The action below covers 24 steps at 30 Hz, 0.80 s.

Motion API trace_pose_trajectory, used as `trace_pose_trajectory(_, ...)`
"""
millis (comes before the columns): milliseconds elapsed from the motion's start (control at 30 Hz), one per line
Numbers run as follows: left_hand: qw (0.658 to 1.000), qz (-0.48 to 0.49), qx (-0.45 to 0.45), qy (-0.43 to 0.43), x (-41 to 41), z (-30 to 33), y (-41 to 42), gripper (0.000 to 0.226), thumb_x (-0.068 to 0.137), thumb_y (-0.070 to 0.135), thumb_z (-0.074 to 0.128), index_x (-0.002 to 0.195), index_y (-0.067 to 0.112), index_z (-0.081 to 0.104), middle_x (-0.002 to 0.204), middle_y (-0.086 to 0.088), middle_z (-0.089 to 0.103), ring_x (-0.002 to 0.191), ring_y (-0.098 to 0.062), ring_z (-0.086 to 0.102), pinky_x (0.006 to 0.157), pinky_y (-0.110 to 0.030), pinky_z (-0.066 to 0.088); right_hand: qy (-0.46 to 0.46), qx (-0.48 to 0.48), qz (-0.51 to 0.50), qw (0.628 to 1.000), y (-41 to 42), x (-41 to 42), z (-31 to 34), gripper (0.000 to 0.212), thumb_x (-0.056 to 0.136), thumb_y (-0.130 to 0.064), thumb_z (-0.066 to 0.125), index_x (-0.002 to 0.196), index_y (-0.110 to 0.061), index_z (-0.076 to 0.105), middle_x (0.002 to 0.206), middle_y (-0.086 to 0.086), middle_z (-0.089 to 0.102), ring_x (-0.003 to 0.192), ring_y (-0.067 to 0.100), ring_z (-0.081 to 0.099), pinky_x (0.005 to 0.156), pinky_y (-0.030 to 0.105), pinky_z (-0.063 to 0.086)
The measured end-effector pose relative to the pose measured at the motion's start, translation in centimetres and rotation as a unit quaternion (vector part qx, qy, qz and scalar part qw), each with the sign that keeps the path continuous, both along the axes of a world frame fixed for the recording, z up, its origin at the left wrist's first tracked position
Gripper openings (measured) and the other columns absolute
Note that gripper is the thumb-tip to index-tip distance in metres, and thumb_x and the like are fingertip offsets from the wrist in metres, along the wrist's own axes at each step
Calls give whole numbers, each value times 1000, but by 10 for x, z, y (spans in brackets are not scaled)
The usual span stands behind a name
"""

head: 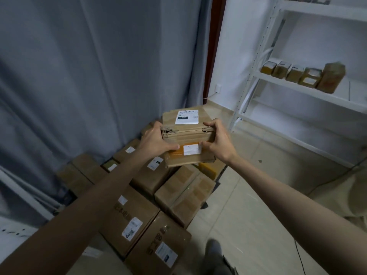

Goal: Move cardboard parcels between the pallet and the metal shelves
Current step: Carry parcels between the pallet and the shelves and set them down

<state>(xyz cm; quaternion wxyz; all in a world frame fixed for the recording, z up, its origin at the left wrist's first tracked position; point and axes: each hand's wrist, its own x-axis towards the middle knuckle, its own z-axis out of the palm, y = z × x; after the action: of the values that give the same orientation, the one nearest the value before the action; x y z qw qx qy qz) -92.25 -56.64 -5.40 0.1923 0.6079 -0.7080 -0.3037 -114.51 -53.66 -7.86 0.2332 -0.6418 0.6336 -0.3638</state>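
Nearest the camera, a pile of brown cardboard boxes [139,221] with white labels lies on the floor. Above this pile, the left hand [156,140] and the right hand [219,141] grip a small brown cardboard parcel [188,135] from its two sides, fingers curled round its edges, thumbs on the near face. The parcel is in the air and carries a white shipping label [186,117]. Right of the pile and farther away stands a white metal shelf unit [297,84] with a row of small brown packages [303,76]. Behind the pile hangs a grey curtain [89,76].
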Motion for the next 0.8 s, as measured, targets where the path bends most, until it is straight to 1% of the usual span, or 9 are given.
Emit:
trace_pose_trajectory(100, 999, 7, 28, 21, 4, -20, -27, 79, 69, 39, 88, 130, 18, 43, 125, 0, 57, 112, -19, 57, 92, -42, 53, 1, 16, 16, 1000, -30, 0, -11, 58, 79, -11, 79, 120, -26, 42, 128, 1, 46, 117, 14, 45, 103, 34, 42)
trace_pose_trajectory(200, 998, 19, 52, 12, 7, -47, -52, 83, 67, 42, 88, 132, 19, 42, 121, 6, 52, 105, -14, 52, 77, -29, 47, -6, 51, 35, 998, -58, 0, -32, 58, 77, -11, 80, 116, -28, 41, 125, 1, 47, 115, 17, 45, 98, 34, 42)
trace_pose_trajectory(267, 997, 30, 72, 10, 6, -66, -70, 91, 66, 45, 89, 137, 18, 39, 125, 6, 50, 107, -13, 49, 82, -29, 43, -8, 75, 50, 996, -81, -2, -49, 58, 75, -11, 82, 117, -24, 43, 126, 2, 48, 115, 18, 46, 99, 37, 43)
trace_pose_trajectory(333, 995, 43, 85, 17, 2, -83, -91, 101, 63, 46, 90, 144, 16, 37, 139, 3, 49, 120, -17, 50, 92, -33, 44, -14, 104, 67, 992, -109, -9, -62, 58, 76, -10, 81, 119, -24, 44, 125, 1, 47, 115, 18, 46, 101, 40, 44)
trace_pose_trajectory(433, 991, 78, 107, 11, -11, -102, -129, 106, 60, 50, 91, 143, 12, 39, 143, -2, 49, 119, -14, 49, 88, -28, 40, -12, 131, 97, 987, -163, -23, -77, 58, 76, -8, 80, 119, -23, 44, 125, 1, 47, 117, 19, 46, 102, 42, 44)
trace_pose_trajectory(500, 986, 100, 127, 35, -24, -113, -161, 106, 60, 49, 91, 143, 12, 37, 141, -1, 50, 110, -9, 45, 87, -27, 39, -13, 129, 114, 985, -206, -34, -86, 57, 75, -4, 81, 116, -21, 45, 125, 1, 48, 116, 18, 46, 101, 38, 44)
trace_pose_trajectory(633, 966, 148, 184, 101, -63, -135, -232, 104, 62, 45, 92, 144, 15, 35, 133, 6, 51, 114, -12, 50, 95, -30, 45, 0, 129, 137, 982, -296, -65, -104, 53, 78, 0, 78, 115, -19, 46, 124, 5, 54, 112, 19, 51, 82, 18, 42)
trace_pose_trajectory(700, 957, 167, 196, 131, -87, -149, -275, 103, 62, 42, 93, 145, 16, 37, 136, 6, 54, 121, -15, 54, 104, -35, 47, -9, 137, 129, 982, -342, -84, -116, 50, 81, 1, 75, 120, -15, 49, 123, 5, 57, 113, 23, 55, 84, 24, 47)
trace_pose_trajectory(800, 945, 194, 201, 172, -118, -175, -347, 101, 63, 36, 94, 146, 16, 40, 135, 4, 59, 123, -16, 57, 107, -39, 47, 14, 162, 115, 980, -421, -106, -140, 49, 89, -11, 70, 132, -13, 48, 125, 4, 58, 118, 26, 56, 100, 41, 48)
